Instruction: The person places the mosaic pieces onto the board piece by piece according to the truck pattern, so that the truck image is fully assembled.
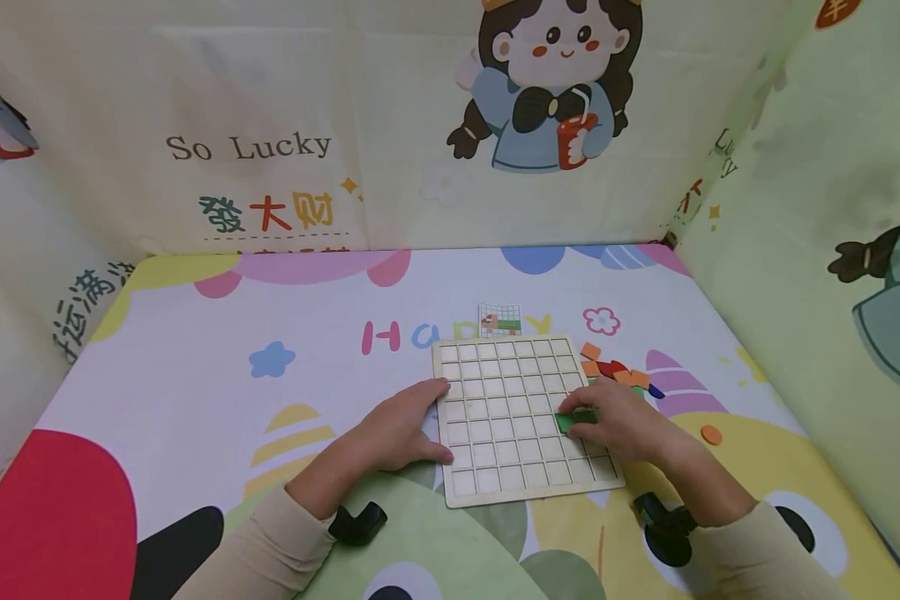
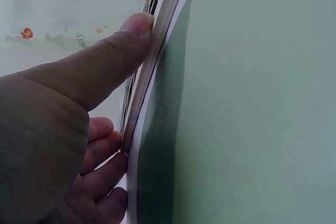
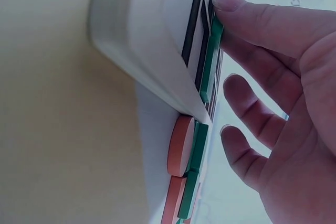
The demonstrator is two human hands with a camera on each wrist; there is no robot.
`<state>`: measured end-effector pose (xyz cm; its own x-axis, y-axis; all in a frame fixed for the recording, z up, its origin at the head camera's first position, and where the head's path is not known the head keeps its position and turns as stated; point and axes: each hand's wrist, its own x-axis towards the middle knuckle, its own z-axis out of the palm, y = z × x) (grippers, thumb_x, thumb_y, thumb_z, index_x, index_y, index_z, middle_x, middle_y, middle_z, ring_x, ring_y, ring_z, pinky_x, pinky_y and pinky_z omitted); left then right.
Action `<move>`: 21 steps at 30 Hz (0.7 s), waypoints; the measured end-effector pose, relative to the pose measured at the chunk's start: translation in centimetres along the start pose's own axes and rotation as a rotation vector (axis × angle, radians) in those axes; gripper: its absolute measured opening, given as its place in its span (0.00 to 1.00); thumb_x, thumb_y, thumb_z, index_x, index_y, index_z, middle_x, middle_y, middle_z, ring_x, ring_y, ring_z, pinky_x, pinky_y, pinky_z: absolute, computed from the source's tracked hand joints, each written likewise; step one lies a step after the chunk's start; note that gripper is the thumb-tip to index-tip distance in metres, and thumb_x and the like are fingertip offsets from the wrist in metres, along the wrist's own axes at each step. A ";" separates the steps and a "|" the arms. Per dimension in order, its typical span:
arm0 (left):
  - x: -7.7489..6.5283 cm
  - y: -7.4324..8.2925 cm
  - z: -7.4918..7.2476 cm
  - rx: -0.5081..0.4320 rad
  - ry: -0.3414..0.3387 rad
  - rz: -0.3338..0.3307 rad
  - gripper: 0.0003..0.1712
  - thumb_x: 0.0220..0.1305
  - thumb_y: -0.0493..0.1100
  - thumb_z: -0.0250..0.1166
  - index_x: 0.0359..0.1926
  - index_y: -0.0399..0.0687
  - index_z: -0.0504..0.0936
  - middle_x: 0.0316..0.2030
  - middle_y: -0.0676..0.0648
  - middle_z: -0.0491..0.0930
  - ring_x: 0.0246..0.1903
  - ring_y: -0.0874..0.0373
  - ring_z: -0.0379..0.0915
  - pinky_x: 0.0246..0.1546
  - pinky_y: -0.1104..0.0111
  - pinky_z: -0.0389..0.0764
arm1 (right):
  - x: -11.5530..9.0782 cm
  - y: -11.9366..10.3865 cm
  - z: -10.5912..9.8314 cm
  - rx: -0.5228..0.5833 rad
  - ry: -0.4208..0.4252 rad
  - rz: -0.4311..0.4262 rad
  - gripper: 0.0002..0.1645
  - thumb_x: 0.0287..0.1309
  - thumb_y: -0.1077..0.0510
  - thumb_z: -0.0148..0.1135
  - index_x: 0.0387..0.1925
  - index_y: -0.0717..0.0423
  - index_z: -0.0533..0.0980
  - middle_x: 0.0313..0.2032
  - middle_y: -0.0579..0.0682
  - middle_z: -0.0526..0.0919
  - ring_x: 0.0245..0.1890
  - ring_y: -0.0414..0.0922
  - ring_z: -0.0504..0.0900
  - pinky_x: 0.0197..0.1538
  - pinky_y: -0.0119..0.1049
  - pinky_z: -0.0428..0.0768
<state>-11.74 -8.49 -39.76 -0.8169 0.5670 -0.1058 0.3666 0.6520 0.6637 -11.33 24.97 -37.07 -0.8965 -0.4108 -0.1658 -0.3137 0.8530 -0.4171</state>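
A wooden grid board (image 1: 525,495) with rows of pale square cells lies on the printed cloth. My left hand (image 1: 401,427) rests along its left edge, thumb and fingers spread apart against the rim. In the left wrist view the thumb (image 2: 113,56) presses on the board's edge. My right hand (image 1: 621,417) is over the right side of the board and pinches a flat green tile (image 1: 567,421) with thumb and fingertips. In the right wrist view the green tile (image 3: 211,66) lies close over the grid, with the other fingers held off it.
Right of the board, by my right hand, lie loose orange tiles (image 1: 590,351), red pieces (image 1: 612,367) and a blue piece (image 1: 656,391). An orange disc (image 1: 711,435) sits apart beside my right wrist. Behind the board lies a small pattern card (image 1: 500,320). A patterned curtain (image 1: 390,125) hangs at the back.
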 end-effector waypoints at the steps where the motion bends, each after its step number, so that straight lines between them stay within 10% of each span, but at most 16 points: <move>1: 0.0 0.0 0.0 0.000 0.000 0.002 0.51 0.49 0.50 0.81 0.69 0.41 0.65 0.65 0.45 0.69 0.63 0.50 0.66 0.65 0.57 0.68 | 0.0 0.0 0.0 -0.001 -0.001 0.001 0.14 0.54 0.56 0.75 0.44 0.47 0.85 0.39 0.40 0.80 0.43 0.45 0.74 0.43 0.42 0.76; 21: -0.1 -0.1 0.0 0.005 0.011 0.016 0.51 0.49 0.50 0.81 0.69 0.40 0.65 0.66 0.45 0.69 0.64 0.50 0.65 0.65 0.57 0.67 | 0.1 -0.3 0.0 -0.056 0.017 -0.011 0.15 0.53 0.56 0.76 0.43 0.50 0.85 0.39 0.42 0.81 0.43 0.46 0.75 0.45 0.44 0.78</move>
<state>-11.72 -8.58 -39.81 -0.8158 0.5717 -0.0871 0.3818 0.6455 0.6614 -11.33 24.63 -36.93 -0.8979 -0.4152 -0.1460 -0.3402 0.8652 -0.3684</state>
